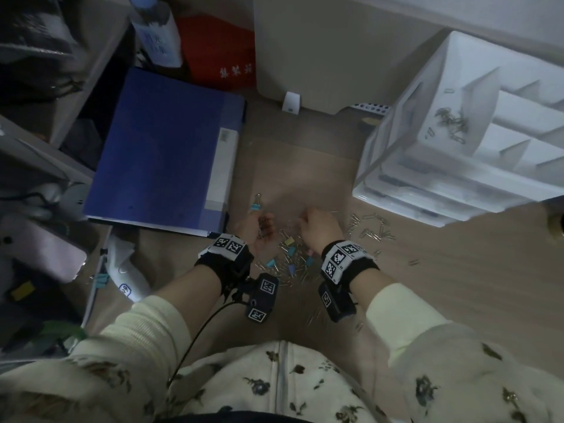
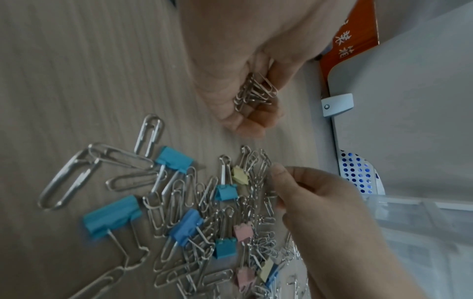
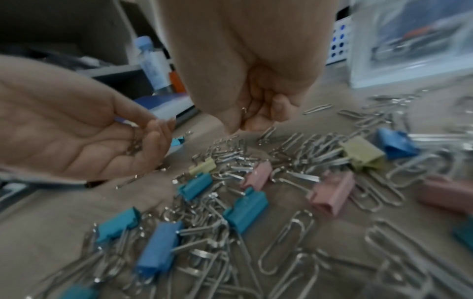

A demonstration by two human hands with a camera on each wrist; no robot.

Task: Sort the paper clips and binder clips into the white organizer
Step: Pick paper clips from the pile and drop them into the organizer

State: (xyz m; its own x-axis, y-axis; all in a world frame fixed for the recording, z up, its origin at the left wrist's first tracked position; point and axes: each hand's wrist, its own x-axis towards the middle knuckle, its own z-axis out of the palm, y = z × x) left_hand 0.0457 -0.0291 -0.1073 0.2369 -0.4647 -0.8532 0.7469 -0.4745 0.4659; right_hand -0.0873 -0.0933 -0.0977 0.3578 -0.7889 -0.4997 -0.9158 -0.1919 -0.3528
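Your left hand (image 2: 243, 66) lies palm up at the centre of the head view, its fingers (image 2: 258, 119) curled round a small bunch of paper clips (image 2: 256, 91). Your right hand (image 3: 253, 81) hangs just beside it, fingers (image 3: 281, 109) bent in tight and pinching what looks like one thin wire clip (image 3: 243, 110), though blur makes that hard to confirm. Below both hands, the mixed pile (image 2: 204, 218) of silver paper clips and blue, pink and yellow binder clips (image 3: 245, 210) is spread on the counter (image 2: 76, 70). More paper clips (image 1: 370, 228) lie scattered at centre right. The white organizer (image 1: 433, 166) stands at the upper right of the head view, with some clips (image 1: 453, 122) already in one compartment. A blue folder (image 1: 164, 151) lies at the upper left.
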